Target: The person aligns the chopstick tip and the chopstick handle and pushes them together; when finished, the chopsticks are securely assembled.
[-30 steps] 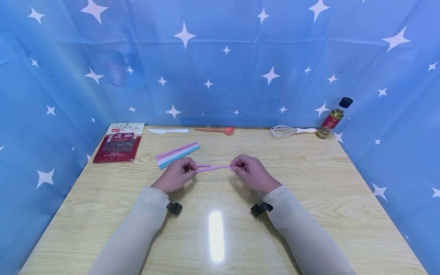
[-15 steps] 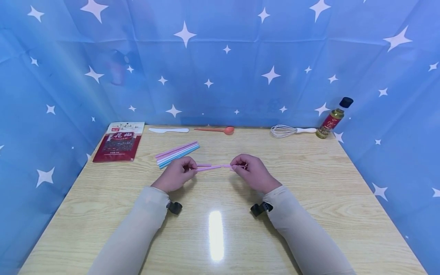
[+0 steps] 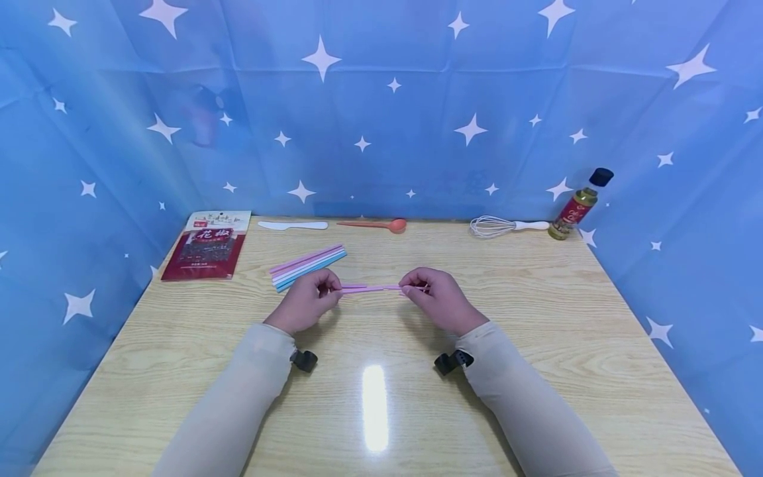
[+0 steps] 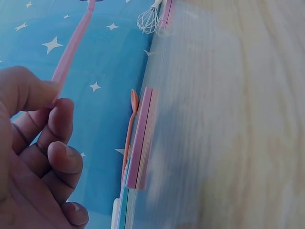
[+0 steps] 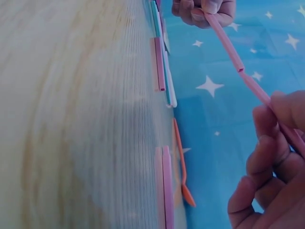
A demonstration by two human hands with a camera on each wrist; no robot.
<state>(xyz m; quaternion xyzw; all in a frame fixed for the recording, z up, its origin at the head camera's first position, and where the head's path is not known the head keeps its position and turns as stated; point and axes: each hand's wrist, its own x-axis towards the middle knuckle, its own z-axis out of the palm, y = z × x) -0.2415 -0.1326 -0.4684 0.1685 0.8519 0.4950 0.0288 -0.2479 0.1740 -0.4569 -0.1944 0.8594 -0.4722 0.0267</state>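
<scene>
both hands hover just above the middle of the wooden table (image 3: 536,318), each pinching one pink straw. the left hand (image 3: 305,301) has thumb and curled fingers closed on the end of its straw (image 3: 357,289), and the right hand (image 3: 440,299) grips the other straw (image 3: 393,287) the same way. the two meet end to end between the hands — in the right wrist view a small step shows along the pink line (image 5: 239,67), which looks like one end pushed into or against the other, though i cannot tell how deep it sits. holding them level and in line like this seems meant to keep the ends matched up.

just behind the left hand lies a loose bundle of spare straws (image 3: 306,260) in pink, white and blue, flat on the table and within easy reach.

along the back edge sit a red spice packet (image 3: 207,246), a white plastic knife (image 3: 293,226), an orange spoon (image 3: 375,226), a whisk (image 3: 503,226) and a small bottle (image 3: 578,205) with a black cap. the packet looks sealed and the bottle is capped — its contents show as a golden liquid, no more can be told.
</scene>
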